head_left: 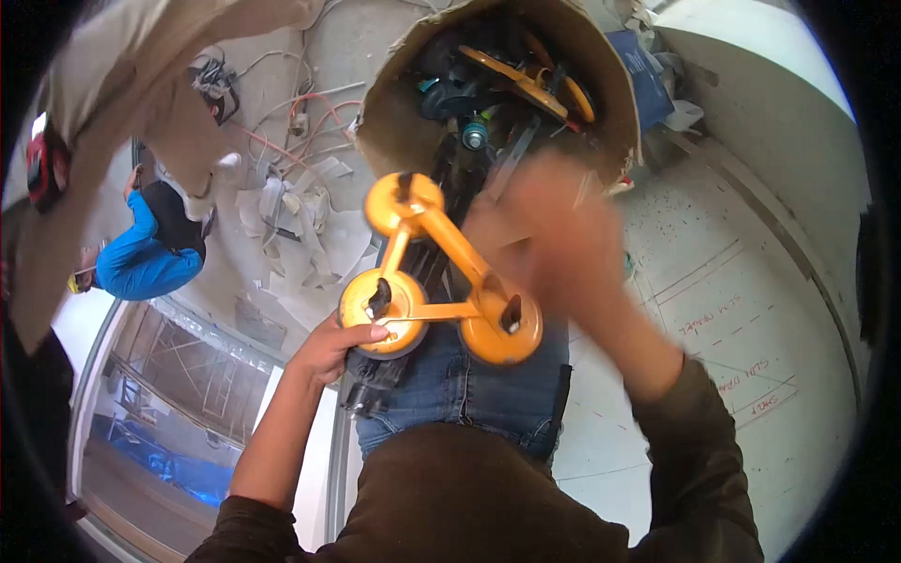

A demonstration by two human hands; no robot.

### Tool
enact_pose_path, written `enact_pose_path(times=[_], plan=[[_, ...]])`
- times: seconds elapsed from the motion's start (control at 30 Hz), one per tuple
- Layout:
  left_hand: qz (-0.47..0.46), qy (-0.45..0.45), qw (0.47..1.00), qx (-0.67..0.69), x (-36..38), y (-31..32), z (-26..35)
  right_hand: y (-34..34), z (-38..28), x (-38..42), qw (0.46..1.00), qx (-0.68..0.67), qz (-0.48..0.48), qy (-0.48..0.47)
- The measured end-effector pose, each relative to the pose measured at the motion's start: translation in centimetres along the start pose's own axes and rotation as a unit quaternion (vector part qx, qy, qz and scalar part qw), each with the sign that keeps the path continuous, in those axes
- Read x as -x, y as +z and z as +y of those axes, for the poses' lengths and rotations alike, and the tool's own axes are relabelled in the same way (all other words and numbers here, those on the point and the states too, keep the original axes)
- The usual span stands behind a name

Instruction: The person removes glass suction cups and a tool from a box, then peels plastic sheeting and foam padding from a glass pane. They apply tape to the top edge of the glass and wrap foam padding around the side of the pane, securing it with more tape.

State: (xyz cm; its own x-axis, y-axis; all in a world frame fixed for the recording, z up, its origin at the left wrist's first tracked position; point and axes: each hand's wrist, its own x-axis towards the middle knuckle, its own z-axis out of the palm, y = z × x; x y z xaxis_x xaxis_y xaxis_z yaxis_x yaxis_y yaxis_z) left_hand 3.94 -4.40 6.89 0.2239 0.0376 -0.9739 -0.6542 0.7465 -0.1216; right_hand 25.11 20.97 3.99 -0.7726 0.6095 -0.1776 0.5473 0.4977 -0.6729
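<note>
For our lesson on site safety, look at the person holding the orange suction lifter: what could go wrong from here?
1. The left hand holds the orange suction lifter at one cup, so it might tip or slip; the right hand is too blurred to show whether it helps.
2. The lifter is close to the cardboard container, so it could knock the rim.
3. Pale scraps litter the floor and might trip someone stepping there.

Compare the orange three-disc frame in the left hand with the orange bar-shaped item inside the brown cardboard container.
The three-disc frame is held by the left hand; the bar-shaped item lies inside the cardboard container. The three-disc frame shows its whole triangle; the bar-shaped item's full shape is unclear. Both are orange.
</note>
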Motion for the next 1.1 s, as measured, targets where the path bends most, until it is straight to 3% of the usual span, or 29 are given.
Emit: enact_pose_path(times=[0.03,0.1,0.17,0.2,0.23,0.27,0.37,0.4,0.47,0.53,0.67,0.73,0.87,0.9,1.0,1.1], plan=[[0.013,0.011,1.0,-0.004,0.7,-0.8,-0.3,3.2,4.2,-2.5,0.994,0.052,0.023,0.098],[0.044,0.012,0.999,0.007,3.0,-2.7,-0.7,9.2,13.2,-5.4,0.961,0.243,-0.031,0.124],[0.078,0.052,0.995,0.021,6.0,-4.6,-1.4,16.6,22.0,-6.0,0.949,0.259,-0.075,0.162],[0.089,0.072,0.993,0.035,7.4,-6.0,-1.8,19.6,25.9,-6.4,0.96,0.185,-0.11,0.182],[0.079,0.055,0.994,0.059,9.2,-7.8,-2.3,21.2,27.8,-6.2,0.953,0.227,-0.132,0.154],[0.065,0.026,0.994,0.087,11.3,-9.6,-3.0,22.2,26.8,-4.6,0.952,0.223,-0.155,0.14],[0.081,0.057,0.993,0.063,14.1,-12.4,-3.4,17.3,23.7,-3.3,0.954,0.22,-0.164,0.124],[0.084,0.059,0.993,0.061,14.6,-12.5,-2.8,14.7,20.1,-1.4,0.958,0.199,-0.158,0.134],[0.106,0.053,0.993,0.02,15.1,-12.9,-2.9,8.9,13.2,3.5,0.969,0.191,-0.143,0.06],[0.118,0.035,0.992,-0.018,15.7,-13.2,-2.8,2.2,5.7,6.5,0.957,0.156,-0.226,0.089],[0.132,0.013,0.984,-0.119,14.9,-14.5,-1.3,-5.1,-1.4,12.2,0.933,0.022,-0.325,0.152],[0.143,0.014,0.977,-0.159,15.0,-14.0,0.2,-6.2,-3.2,13.7,0.953,-0.009,-0.29,0.086],[0.125,0.021,0.968,-0.218,14.3,-11.3,4.4,-6.6,-6.1,13.5,0.912,-0.091,-0.389,0.095],[0.124,0.058,0.959,-0.249,13.9,-10.0,5.4,-5.9,-6.4,13.2,0.906,-0.104,-0.405,0.07],[0.097,0.047,0.931,-0.349,12.4,-9.3,6.7,-4.2,-7.0,12.4,0.9,-0.037,-0.434,0.034],[0.125,0.134,0.9,-0.396,10.7,-5.1,6.8,-3.2,-6.9,13.1,0.895,-0.008,-0.444,0.036]])
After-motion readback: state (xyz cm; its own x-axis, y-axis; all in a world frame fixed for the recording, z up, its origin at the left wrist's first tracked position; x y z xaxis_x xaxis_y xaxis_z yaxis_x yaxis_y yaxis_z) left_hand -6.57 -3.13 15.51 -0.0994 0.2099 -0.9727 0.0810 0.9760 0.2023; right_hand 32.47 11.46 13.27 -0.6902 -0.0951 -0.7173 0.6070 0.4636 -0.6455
